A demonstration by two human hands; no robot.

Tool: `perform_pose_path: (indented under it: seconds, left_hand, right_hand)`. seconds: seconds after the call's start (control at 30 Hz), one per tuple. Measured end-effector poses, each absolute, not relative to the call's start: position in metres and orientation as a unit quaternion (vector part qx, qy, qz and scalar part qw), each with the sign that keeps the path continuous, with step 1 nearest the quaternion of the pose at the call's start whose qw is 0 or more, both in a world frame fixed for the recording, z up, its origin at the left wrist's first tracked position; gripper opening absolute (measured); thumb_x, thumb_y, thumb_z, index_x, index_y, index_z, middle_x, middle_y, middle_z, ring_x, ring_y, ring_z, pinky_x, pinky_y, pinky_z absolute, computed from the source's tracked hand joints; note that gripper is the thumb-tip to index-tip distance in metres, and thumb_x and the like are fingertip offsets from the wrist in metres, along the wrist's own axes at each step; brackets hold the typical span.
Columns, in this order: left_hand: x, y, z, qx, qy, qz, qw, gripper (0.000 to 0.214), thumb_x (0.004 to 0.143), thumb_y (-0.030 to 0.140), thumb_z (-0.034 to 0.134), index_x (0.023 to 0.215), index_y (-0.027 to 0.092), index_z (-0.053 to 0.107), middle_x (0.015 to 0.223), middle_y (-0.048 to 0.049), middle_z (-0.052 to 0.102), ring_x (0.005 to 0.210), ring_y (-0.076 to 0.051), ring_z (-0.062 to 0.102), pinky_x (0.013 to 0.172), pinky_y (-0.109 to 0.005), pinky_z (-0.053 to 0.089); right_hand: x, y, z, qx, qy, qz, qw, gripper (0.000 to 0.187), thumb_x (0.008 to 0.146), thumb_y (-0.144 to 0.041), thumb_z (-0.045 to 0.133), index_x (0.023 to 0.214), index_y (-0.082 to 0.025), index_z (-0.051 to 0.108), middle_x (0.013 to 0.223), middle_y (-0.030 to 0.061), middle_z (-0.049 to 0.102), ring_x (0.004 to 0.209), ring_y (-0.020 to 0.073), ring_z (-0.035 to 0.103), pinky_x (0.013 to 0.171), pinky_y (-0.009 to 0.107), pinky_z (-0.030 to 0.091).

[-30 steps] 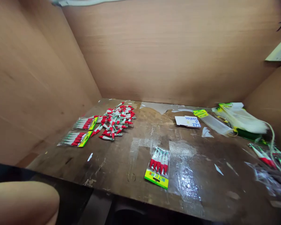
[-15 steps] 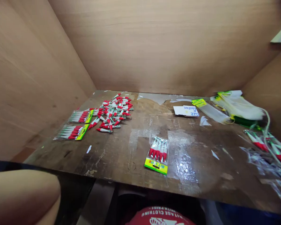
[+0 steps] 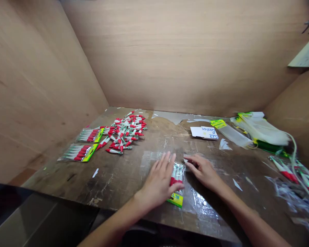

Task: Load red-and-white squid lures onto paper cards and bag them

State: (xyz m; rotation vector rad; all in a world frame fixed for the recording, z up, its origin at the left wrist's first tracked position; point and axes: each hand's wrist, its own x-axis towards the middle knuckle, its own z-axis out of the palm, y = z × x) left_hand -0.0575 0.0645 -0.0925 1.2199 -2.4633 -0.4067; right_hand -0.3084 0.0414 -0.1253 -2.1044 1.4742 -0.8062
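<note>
Small clear-plastic packet of slim red-and-white lures with a yellow-green printed header card [image 3: 179,175], lying flat on the worn brown tabletop [image 3: 128,188] near its front edge, header towards the body, partly covered by the left hand. Left hand [image 3: 158,180] spread wide, laid over the packet's left part, thumb reaching across the red tips. Right hand [image 3: 202,169] half curled at the packet's far right corner, thumb and forefinger only narrowly parted; cannot tell whether pinching the film or just beside it.

Looks, by judgement, like steadying and handling the packet's far end. Best to press lightly with the left palm, on the lures rather than the header, so as not to crease the card. Bring right fingertips to the very edge of the film, smooth outward, and avoid tugging against the lures, likely to slide and bunch inside.

Further out, to the left: loose heap of red, white and green lures [image 3: 127,130], with two filled clear packets with yellow-green headers [image 3: 78,152] beside it. Beyond the right hand: white handwritten paper card [image 3: 203,132], long clear bag with yellow header [image 3: 234,133], and crumpled clear plastic scraps [image 3: 285,195] at far right.
</note>
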Motion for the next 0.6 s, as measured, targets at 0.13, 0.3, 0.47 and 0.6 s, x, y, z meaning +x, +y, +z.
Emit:
perform_pose_path:
  seconds: [0.13,0.3,0.47,0.6]
  left_hand:
    - [-0.086,0.076,-0.133,0.506,-0.853,-0.08,0.102,0.104,0.082,0.062,0.068,0.157,0.013,0.014,0.158,-0.0156,-0.002,0.146,-0.035,0.006,0.116,-0.058,0.022]
    - [-0.079,0.074,-0.131,0.503,-0.851,-0.076,0.131,0.085,0.082,0.027,0.056,0.156,0.013,0.017,0.159,-0.0103,0.006,0.146,-0.025,0.015,0.119,-0.041,0.026]
    - [0.004,0.087,-0.109,0.54,-0.812,-0.074,0.208,0.074,0.086,0.022,0.046,0.155,0.023,0.021,0.156,-0.0004,0.023,0.142,-0.017,0.028,0.118,-0.031,0.029]
    - [0.122,0.115,-0.097,0.647,-0.718,-0.002,0.257,0.068,0.092,0.043,0.049,0.154,0.025,0.028,0.152,-0.0012,0.033,0.136,-0.022,0.039,0.115,-0.033,0.034]
  right_hand:
    - [-0.303,0.044,-0.15,-0.769,0.529,-0.289,0.213,0.02,0.096,-0.033,0.055,0.107,-0.024,0.07,0.097,0.0048,0.061,0.093,0.0188,0.058,0.083,0.032,0.045]
    - [-0.308,0.05,-0.139,-0.779,0.514,-0.283,0.221,0.025,0.097,-0.027,0.053,0.12,-0.026,0.063,0.104,0.0046,0.058,0.094,0.0171,0.057,0.084,0.031,0.045]
    - [-0.316,0.052,-0.134,-0.755,0.525,-0.327,0.217,0.034,0.1,-0.031,0.049,0.134,-0.031,0.051,0.11,0.0033,0.056,0.084,0.0134,0.055,0.081,0.029,0.046]
    - [-0.32,0.052,-0.134,-0.743,0.538,-0.342,0.204,0.036,0.1,-0.035,0.049,0.136,-0.032,0.05,0.116,0.0042,0.056,0.087,0.0151,0.057,0.082,0.031,0.047]
